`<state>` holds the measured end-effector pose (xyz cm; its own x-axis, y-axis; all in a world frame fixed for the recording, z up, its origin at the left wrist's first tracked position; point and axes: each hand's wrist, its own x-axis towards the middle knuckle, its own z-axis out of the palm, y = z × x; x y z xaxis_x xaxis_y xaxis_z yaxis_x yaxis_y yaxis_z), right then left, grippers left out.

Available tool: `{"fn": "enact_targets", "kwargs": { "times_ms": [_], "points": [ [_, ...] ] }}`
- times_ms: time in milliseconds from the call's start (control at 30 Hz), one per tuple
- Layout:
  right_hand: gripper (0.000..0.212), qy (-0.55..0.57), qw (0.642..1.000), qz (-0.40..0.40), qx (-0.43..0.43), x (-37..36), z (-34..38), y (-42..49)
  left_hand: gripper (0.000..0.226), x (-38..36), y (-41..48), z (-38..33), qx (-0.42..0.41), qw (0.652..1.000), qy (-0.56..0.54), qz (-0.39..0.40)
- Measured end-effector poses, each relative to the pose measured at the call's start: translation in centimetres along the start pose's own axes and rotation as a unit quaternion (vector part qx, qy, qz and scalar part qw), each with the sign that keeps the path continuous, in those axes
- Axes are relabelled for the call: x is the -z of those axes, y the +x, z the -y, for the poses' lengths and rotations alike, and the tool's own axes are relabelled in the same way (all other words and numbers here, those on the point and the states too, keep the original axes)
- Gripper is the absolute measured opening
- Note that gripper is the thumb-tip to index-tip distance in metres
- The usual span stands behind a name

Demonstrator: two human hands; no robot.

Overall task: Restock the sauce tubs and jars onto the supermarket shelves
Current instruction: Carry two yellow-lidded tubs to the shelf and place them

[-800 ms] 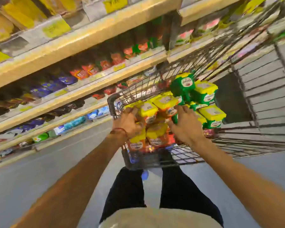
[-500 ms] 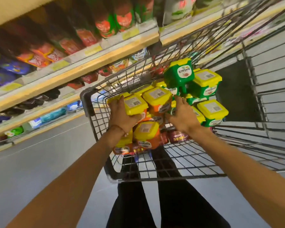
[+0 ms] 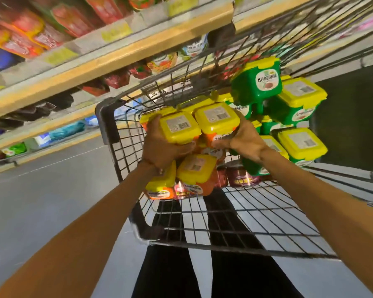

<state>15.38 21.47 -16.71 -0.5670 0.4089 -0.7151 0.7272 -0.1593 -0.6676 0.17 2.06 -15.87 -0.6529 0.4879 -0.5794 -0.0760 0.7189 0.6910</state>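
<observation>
The left hand [image 3: 159,147] grips one orange tub [image 3: 179,127] by its near side. The right hand [image 3: 243,141] grips a second tub [image 3: 216,119] touching it, both above the pile in the cart [image 3: 108,117]. The shelves [image 3: 116,52] lie far left. Swung leftward carelessly, a loosely gripped tub might slip, or a wrist could topple the green tubs [image 3: 256,84] stacked right.

Yellow-lidded orange tubs [image 3: 179,127] in left hand [image 3: 159,148] and right hand [image 3: 243,140], over wire trolley [image 3: 108,119].

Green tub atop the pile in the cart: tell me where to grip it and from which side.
Grip the green tub across its left and right walls, coming from the near side. It lies tipped, label wall facing the camera, lid rim at the far edge, its sides apparently free.
</observation>
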Motion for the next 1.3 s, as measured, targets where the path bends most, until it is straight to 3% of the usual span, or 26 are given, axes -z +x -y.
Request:
{"fn": "enact_targets", "kwargs": {
  "times_ms": [167,300,500,800,1000,1200,1300],
  "points": [
    [0.081,0.019,0.999,0.025,0.017,-0.4,0.8,0.4,0.081,0.8,-0.1,0.0,-0.024,0.999,0.026,-0.026],
    [0.073,0.028,0.998,0.056,0.023,-1.4,1.5,0.8,0.077,2.3,-0.3,0.1,-0.032,0.997,0.034,-0.058],
    [0.105,0.022,1.0,-0.004,0.015,-3.3,1.5,-1.4,0.064,3.8,-1.3,-0.5,-0.085,0.993,0.029,-0.076],
    [0.104,0.063,0.99,-0.121,0.02,-4.2,4.1,-10.7,0.068,8.3,-5.2,-4.4,-0.13,0.991,-0.027,-0.018],
    [0.102,0.076,0.983,-0.154,0.071,-6.1,7.5,-17.2,0.087,14.4,-9.2,-5.7,-0.169,0.985,-0.035,0.021],
    [0.092,0.044,0.974,-0.148,0.167,-8.2,11.2,-22.2,0.08,18.7,-16.6,-6.2,-0.19,0.979,-0.061,-0.029],
    [0.094,0.033,0.969,-0.108,0.22,-8.8,13.0,-24.4,0.083,20.2,-21.0,-5.7,-0.179,0.975,-0.083,-0.098]
  ]
}}
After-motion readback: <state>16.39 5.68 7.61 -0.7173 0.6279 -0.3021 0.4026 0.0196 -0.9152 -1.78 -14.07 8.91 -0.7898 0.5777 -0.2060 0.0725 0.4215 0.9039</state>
